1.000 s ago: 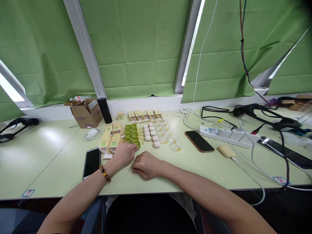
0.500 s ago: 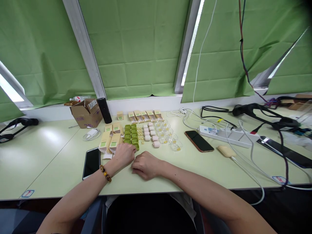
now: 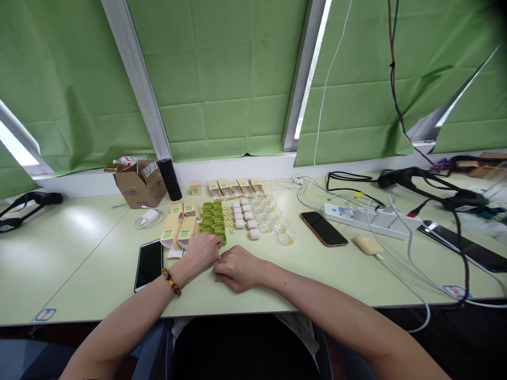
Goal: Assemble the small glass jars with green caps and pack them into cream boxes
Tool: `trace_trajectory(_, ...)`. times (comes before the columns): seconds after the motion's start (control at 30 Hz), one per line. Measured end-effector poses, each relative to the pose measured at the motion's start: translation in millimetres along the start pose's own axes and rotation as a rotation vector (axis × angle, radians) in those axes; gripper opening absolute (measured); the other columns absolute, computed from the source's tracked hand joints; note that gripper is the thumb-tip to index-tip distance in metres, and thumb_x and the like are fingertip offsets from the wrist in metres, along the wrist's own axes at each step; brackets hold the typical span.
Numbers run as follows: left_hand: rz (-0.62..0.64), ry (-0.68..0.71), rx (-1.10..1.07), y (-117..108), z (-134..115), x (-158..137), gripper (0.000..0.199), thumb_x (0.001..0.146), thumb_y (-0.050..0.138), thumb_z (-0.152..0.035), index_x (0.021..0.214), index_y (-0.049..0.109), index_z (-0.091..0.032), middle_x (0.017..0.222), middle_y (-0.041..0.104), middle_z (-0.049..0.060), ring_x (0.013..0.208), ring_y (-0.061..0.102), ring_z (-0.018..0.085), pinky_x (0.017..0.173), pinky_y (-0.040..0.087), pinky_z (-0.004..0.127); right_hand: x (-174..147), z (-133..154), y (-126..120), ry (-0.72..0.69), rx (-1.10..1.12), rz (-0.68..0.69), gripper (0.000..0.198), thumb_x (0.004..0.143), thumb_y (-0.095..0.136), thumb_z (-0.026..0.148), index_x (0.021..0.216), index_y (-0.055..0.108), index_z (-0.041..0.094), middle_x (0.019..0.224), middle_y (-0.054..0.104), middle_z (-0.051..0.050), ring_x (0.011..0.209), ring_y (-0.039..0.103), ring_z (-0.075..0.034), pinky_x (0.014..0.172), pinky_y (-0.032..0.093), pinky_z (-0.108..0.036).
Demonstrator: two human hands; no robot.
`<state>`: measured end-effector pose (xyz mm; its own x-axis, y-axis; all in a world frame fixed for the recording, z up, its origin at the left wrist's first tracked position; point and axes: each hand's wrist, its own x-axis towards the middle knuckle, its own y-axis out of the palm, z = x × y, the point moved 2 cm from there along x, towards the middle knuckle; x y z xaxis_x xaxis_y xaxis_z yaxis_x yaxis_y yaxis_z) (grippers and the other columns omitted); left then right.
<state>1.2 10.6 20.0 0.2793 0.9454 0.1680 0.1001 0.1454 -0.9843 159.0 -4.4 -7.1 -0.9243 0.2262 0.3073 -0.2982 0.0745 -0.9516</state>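
Observation:
My left hand (image 3: pixel 203 250) rests as a loose fist on the table, with a beaded bracelet (image 3: pixel 171 282) on its wrist. Its knuckles lie right beside the nearest of the green square containers (image 3: pixel 219 228), partly covering that one. Close by on the right, my right hand (image 3: pixel 237 268) is curled on the tabletop, and nothing shows in its fingers. Beyond the hands stand rows of small yellow pieces (image 3: pixel 231 224), pale pink rounded cases (image 3: pixel 254 234) and clear plastic shells (image 3: pixel 285 237) with yellow bits. Open beige cartons (image 3: pixel 171 230) with green labels stand left of the green containers.
More open cartons (image 3: pixel 235 189) line the back. A phone (image 3: pixel 149 265) lies left, another phone (image 3: pixel 324 229) right. A power strip (image 3: pixel 368 220) with trailing cables, a beige charging case (image 3: pixel 368 245), a cardboard box (image 3: pixel 140 184) and a black cylinder (image 3: pixel 169 179) surround the work.

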Motion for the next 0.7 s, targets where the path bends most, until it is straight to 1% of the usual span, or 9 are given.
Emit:
trace_trajectory(0.2,-0.002,-0.004,-0.043,-1.0,-0.6,-0.5,0.032,0.090,0.053,-0.021,0.065,0.072,-0.021,0.071,0.071,0.013,0.065,0.057,0.025,0.067,0.027,0.037,-1.3,-1.4,2.6,-0.001,-0.011,-0.005,0.022,0.098,0.062,0.035,0.083,0.068,0.020,0.076,0.075,-0.001,0.074,0.065,-0.018,0.063,0.030,-0.032)
trace_trajectory(0.43,0.006,-0.018,-0.002,-1.5,-1.3,0.0,0.032,0.091,0.053,-0.024,0.067,0.073,-0.021,0.072,0.072,0.013,0.067,0.060,0.026,0.067,0.030,0.037,0.1,0.1,-1.0,0.003,-0.011,0.004,0.020,0.097,0.064,0.034,0.084,0.068,0.020,0.077,0.075,-0.002,0.075,0.065,-0.018,0.062,0.030,-0.031)
trace_trajectory(0.57,0.003,-0.037,0.018,-2.6,-1.4,0.2,0.027,0.090,0.055,-0.027,0.077,0.077,-0.021,0.074,0.074,0.013,0.067,0.062,0.026,0.065,0.030,0.036,0.0,0.5,-1.5,0.002,-0.010,0.014,0.019,0.097,0.065,0.033,0.083,0.068,0.020,0.077,0.075,-0.002,0.074,0.065,-0.018,0.062,0.029,-0.031)
trace_trajectory(0.7,-0.017,-0.069,0.006,-6.8,-0.8,-0.9,0.027,0.091,0.055,-0.028,0.089,0.081,-0.024,0.080,0.078,0.011,0.071,0.067,0.026,0.064,0.031,0.035,-0.3,0.5,-2.2,0.002,-0.008,0.015,0.022,0.098,0.063,0.033,0.082,0.068,0.020,0.076,0.076,-0.003,0.072,0.065,-0.018,0.061,0.029,-0.031)
